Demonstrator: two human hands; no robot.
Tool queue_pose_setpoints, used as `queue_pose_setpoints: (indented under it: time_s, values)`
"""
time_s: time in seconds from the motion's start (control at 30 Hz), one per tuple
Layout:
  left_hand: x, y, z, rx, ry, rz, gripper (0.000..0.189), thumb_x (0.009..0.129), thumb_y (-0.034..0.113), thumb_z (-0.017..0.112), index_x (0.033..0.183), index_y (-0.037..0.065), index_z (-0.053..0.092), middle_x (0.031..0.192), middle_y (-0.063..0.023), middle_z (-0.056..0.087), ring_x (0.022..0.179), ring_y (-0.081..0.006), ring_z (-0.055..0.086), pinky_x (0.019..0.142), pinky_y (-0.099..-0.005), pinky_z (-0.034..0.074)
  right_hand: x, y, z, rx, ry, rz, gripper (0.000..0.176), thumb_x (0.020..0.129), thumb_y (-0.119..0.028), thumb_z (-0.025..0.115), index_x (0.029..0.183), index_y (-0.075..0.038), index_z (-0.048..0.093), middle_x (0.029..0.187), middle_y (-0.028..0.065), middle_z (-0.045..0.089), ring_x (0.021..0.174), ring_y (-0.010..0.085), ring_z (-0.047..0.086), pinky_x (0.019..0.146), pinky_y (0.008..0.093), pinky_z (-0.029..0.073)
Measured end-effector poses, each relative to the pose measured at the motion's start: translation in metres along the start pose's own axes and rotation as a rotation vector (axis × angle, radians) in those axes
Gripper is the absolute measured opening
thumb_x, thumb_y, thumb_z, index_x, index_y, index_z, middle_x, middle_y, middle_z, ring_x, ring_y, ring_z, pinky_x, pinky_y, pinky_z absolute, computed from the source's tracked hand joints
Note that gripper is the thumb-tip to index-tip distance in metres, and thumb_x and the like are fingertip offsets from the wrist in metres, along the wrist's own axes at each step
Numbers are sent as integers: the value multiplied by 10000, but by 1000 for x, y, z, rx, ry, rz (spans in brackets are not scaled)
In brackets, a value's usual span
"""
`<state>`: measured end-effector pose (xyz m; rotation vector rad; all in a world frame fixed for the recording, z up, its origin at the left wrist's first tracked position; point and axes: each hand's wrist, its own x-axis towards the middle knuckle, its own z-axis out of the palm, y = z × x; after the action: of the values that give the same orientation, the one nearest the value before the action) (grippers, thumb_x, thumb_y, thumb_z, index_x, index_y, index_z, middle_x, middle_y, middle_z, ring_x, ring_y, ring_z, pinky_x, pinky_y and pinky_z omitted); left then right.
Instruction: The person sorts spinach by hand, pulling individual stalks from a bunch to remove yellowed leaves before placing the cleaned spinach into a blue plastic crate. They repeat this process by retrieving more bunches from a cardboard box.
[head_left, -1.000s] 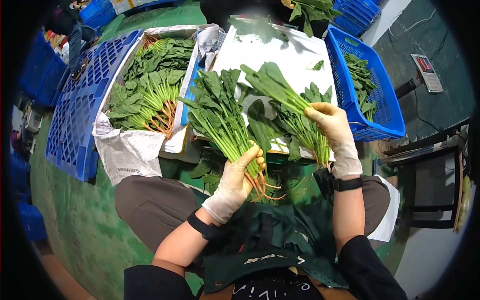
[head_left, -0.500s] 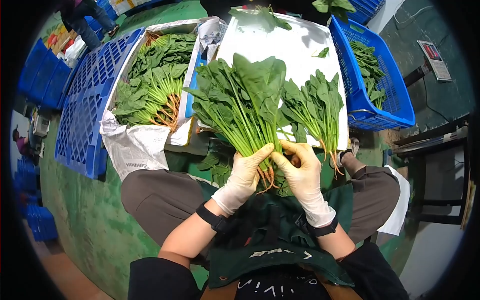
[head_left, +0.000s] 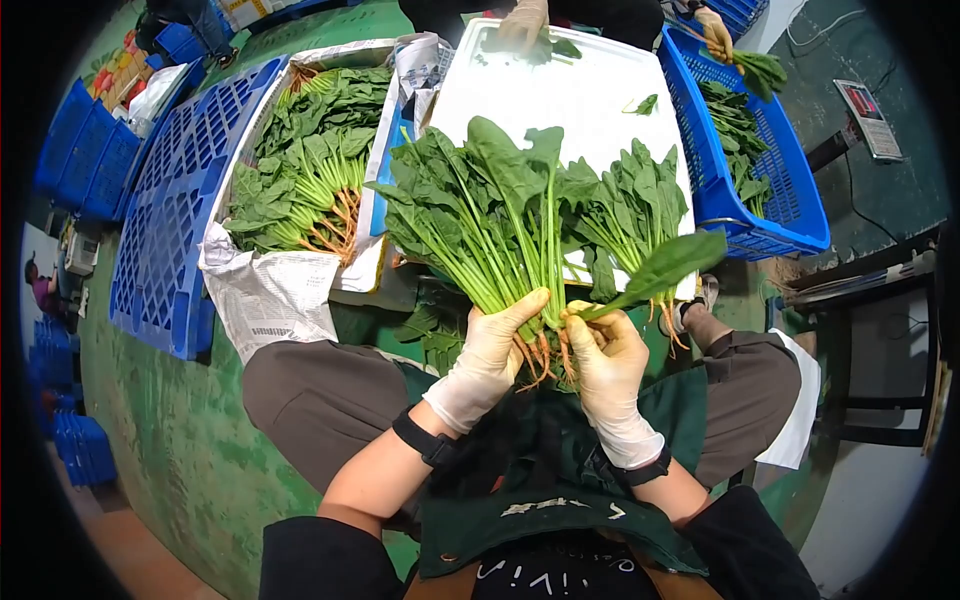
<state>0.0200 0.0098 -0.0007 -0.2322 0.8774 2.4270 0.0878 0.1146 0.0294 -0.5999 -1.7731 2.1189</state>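
Left hand (head_left: 492, 350) is clamped round the stems of the spinach bunch (head_left: 480, 215), with the roots poking out just under its fingers. Right hand (head_left: 605, 365), touching right beside it, pinches a loose leaf (head_left: 668, 265). The white bench (head_left: 560, 90) edge sits just beyond both hands, with bare room further out. A blue crate (head_left: 770, 238) walls off the right hand's outer side.

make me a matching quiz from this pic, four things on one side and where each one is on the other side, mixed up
Things:
1. spinach bunch
2. single leaf
3. blue basket
4. paper-lined crate

Places:
a. right of the white tray, loose leaves inside
b. pinched by its stalk in the right hand
c. on the person's left, full of spinach
d. gripped at the stems by the left hand

Pairs: 1-d, 2-b, 3-a, 4-c
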Motion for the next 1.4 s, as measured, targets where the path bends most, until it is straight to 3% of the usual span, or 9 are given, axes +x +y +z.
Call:
queue_pose_setpoints:
  time_s: [0.23, 0.4, 0.63, 0.9, 1.1, 1.17, 1.23, 1.3, 1.4]
  values:
    - [3, 8, -10, -151, -100, -76, 313, 863, 20, 565, 1167, 12, 489, 1051, -94, 599, 935, -210, 616, 802, -344, 541, -3, -9, -19, 553, -27, 253, 238, 866, -176, 623, 957, 31, 549, 908, 112, 604, 716, 151, 582, 688, 259, 495]
    - [-4, 14, -4, -116, -199, -47, 333, 857, 30, 580, 1176, 3, 487, 1063, -104, 594, 940, -207, 611, 800, -330, 537, 9, -19, -37, -306, -232, 394, 339, 853, -314, 642, 854, 21, 595, 772, 60, 617, 594, 84, 524, 556, 206, 427]
    - [-10, 12, 10, 118, -149, 31, 352, 796, 50, 682, 1122, 10, 554, 1026, -59, 620, 909, -152, 594, 804, -268, 484, 13, -26, -13, -143, -134, -9, 295, 807, -130, 703, 1027, 43, 608, 840, 19, 621, 654, 38, 539, 588, 186, 450]
    - [-6, -6, -1, 1, -58, 126, 327, 794, 87, 698, 1083, 35, 555, 999, -35, 622, 888, -136, 590, 788, -261, 484, 6, -5, -2, -675, -12, -598, 395, 685, -106, 777, 1040, -12, 631, 847, 71, 556, 572, 105, 498, 525, 226, 430]
    - [-5, 0, -8, 76, -143, 6, 397, 858, 182, 628, 1179, 16, 464, 1075, -94, 579, 963, -205, 592, 819, -345, 522, 2, -2, -4, -448, -61, -461, 376, 721, -80, 751, 1067, -12, 620, 897, 68, 574, 628, 99, 530, 590, 231, 457]
    - [-6, -1, -7, 98, -139, 40, 410, 854, 199, 634, 1177, 11, 465, 1075, -98, 578, 965, -211, 591, 817, -350, 525, 0, -11, 0, 42, -64, 99, 351, 727, -68, 745, 1047, 3, 619, 892, 63, 582, 634, 92, 534, 591, 218, 453]
    - [-8, -1, -5, 120, -135, 73, 424, 850, 215, 640, 1175, 7, 466, 1075, -102, 577, 968, -218, 590, 814, -354, 527, -1, -10, -3, 47, -70, 136, 342, 720, -53, 746, 1029, 16, 618, 885, 68, 591, 646, 88, 544, 604, 208, 460]
    - [-11, 1, -1, 112, -189, 27, 450, 833, 240, 662, 1170, 10, 472, 1063, -102, 578, 966, -209, 588, 807, -335, 526, -1, -2, -8, -416, -84, -352, 340, 703, -52, 756, 1009, 19, 627, 883, 78, 594, 649, 90, 551, 607, 214, 469]
    - [-16, 4, 5, 118, -175, -7, 412, 816, 180, 681, 1152, 27, 498, 1032, -80, 595, 899, -163, 595, 775, -302, 516, -8, -2, -1, -586, -102, -520, 279, 682, -62, 767, 935, -26, 652, 867, 79, 594, 643, 117, 566, 561, 248, 478]
